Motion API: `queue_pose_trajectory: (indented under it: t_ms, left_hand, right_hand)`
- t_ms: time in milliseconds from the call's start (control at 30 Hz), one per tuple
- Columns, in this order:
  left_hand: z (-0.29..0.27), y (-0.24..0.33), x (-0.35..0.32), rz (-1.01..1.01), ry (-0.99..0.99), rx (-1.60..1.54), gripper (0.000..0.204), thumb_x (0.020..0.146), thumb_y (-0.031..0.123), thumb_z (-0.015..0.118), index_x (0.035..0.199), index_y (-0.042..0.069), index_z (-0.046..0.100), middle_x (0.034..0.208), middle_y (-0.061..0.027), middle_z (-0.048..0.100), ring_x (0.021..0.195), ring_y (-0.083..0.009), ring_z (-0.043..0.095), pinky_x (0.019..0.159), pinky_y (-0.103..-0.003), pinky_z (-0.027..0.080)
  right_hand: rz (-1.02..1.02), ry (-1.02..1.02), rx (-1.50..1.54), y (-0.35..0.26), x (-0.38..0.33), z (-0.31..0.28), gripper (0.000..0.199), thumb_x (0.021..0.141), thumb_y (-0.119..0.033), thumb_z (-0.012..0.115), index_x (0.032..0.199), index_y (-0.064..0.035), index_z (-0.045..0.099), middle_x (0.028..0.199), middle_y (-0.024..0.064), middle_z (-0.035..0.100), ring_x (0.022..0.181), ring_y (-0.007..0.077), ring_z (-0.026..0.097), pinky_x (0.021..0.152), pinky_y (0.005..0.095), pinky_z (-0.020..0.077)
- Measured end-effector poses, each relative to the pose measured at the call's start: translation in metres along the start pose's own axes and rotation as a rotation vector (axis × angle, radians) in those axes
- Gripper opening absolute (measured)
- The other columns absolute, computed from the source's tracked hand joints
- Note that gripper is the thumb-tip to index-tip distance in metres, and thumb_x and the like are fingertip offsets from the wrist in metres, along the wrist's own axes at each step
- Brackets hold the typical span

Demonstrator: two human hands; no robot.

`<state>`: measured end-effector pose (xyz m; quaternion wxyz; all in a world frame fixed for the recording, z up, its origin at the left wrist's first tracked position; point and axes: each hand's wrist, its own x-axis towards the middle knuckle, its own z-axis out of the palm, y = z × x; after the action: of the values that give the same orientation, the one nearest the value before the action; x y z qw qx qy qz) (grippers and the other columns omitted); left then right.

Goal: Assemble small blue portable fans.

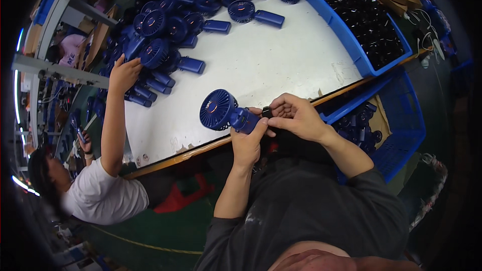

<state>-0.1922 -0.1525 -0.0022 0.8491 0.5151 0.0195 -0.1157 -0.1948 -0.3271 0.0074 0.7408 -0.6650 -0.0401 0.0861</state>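
While left hand [247,143] grips one blue fan [224,112], right hand [296,116] fingers pinch black cap [267,112].

Factory assy bench: fan pile [170,30], parts bins [346,35]

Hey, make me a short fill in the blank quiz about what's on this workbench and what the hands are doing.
1. The left hand holds a handheld fan coloured ____.
2. The right hand presses a small ____ part at the fan's handle.
3. A co-worker's hand reaches into the heap of fans on the ____ table.

Missing words: blue; black; white
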Motion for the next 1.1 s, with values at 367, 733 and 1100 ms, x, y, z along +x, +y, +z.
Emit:
queue_pose_trajectory:
  t_ms: [367, 733, 1100]
  left_hand:
    - [-0.011, 0.006, -0.006, -0.358, -0.455, -0.193, 0.043, 0.09, 0.031, 0.072, 0.117, 0.002, 0.055, 0.092, -0.0115, 0.063, 0.082, -0.0171, 0.065, 0.047, -0.023, 0.053]
    - [0.002, 0.002, -0.004, -0.308, -0.29, -0.396, 0.068, 0.098, 0.062, 0.038, 0.133, 0.004, 0.047, 0.122, -0.0147, 0.059, 0.103, -0.0258, 0.064, 0.078, -0.038, 0.059]
    - [0.025, 0.053, 0.001, 0.652, -0.314, 1.165, 0.089, 0.082, 0.036, 0.075, 0.147, -0.006, 0.031, 0.153, -0.0326, 0.024, 0.145, -0.0469, 0.02, 0.117, -0.051, 0.021]
  right_hand:
    - [-0.685, -0.199, -0.665, -0.047, 0.026, -0.003, 0.027, 0.083, -0.004, 0.073, 0.108, 0.001, 0.064, 0.103, 0.0152, 0.064, 0.093, 0.0288, 0.065, 0.077, 0.0354, 0.0544]
    - [-0.531, -0.143, -0.903, -0.044, 0.003, 0.014, 0.05, 0.077, -0.019, 0.078, 0.123, -0.0067, 0.061, 0.117, 0.0169, 0.054, 0.11, 0.0346, 0.053, 0.092, 0.0431, 0.048]
    - [0.151, -0.038, 0.38, 0.02, -0.05, 0.008, 0.051, 0.079, -0.011, 0.067, 0.125, 0.0023, 0.052, 0.093, -0.0004, 0.058, 0.083, 0.0089, 0.055, 0.075, 0.0254, 0.0457]
